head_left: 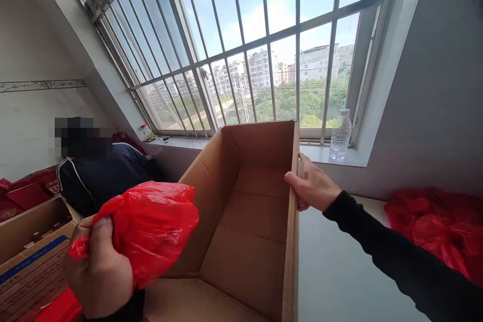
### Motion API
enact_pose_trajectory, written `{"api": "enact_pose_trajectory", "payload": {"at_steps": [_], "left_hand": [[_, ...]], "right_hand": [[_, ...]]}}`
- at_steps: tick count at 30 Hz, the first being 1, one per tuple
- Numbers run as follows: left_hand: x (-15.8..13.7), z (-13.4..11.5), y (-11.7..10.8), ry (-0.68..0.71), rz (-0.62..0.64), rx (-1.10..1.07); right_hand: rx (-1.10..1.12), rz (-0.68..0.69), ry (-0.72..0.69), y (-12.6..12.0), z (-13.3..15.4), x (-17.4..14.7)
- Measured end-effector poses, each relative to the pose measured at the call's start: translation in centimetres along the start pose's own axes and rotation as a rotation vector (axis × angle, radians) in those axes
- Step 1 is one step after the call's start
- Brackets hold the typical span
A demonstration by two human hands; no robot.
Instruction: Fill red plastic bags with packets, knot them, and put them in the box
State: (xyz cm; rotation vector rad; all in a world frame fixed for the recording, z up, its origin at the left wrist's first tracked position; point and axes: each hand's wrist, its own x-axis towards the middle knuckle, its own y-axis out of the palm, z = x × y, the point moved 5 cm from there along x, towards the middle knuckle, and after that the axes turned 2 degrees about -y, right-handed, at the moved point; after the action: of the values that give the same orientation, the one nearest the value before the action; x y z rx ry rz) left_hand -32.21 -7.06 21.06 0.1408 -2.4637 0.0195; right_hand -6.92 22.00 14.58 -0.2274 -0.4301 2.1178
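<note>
A bunched red plastic bag (158,231) is gripped in my left hand (100,266), its gathered end between thumb and fingers. The bag hangs over the left side of a large open cardboard box (249,221). Nothing lies on the part of the box's bottom that shows. My right hand (311,181) clasps the box's right wall near the far corner, thumb on the inner side and fingers outside. The box stands tilted in my view.
A person in a dark jacket (124,171) is at the left, beside another carton (33,251) with red items. Red plastic bags (433,226) lie on the white table (332,266) at right. A water bottle (340,136) stands on the sill below the barred window (245,50).
</note>
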Motion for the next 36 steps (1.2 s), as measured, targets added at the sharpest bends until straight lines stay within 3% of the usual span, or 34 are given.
{"api": "enact_pose_trajectory", "payload": {"at_steps": [4,11,18,25,29,33,36], "left_hand": [[-1.5,0.9,1.3,-0.058,0.028,0.070],[-3.3,2.8,8.0,0.079,0.241,-0.029],[-3.4,5.6,18.5,0.169,0.768,0.016],[-3.1,6.3,25.8,0.218,1.104,0.297],[-5.1,8.4,26.4,0.245,1.321,0.520],[-7.7,11.6,24.1,0.245,1.627,0.728],[-8.6,12.7,23.3,0.275,1.748,0.787]], "right_hand": [[-0.356,-0.290,-0.310,-3.7,3.3,-1.7],[-0.532,-0.464,-0.379,-5.0,2.5,-0.4],[-0.538,-0.500,-0.359,-5.9,1.4,1.7],[-0.476,-0.522,-0.321,-7.1,-0.2,2.8],[-0.449,-0.529,-0.304,-7.3,-0.5,2.8],[-0.437,-0.524,-0.289,-7.4,-0.8,3.0],[-0.439,-0.518,-0.275,-7.4,-0.9,3.1]]}}
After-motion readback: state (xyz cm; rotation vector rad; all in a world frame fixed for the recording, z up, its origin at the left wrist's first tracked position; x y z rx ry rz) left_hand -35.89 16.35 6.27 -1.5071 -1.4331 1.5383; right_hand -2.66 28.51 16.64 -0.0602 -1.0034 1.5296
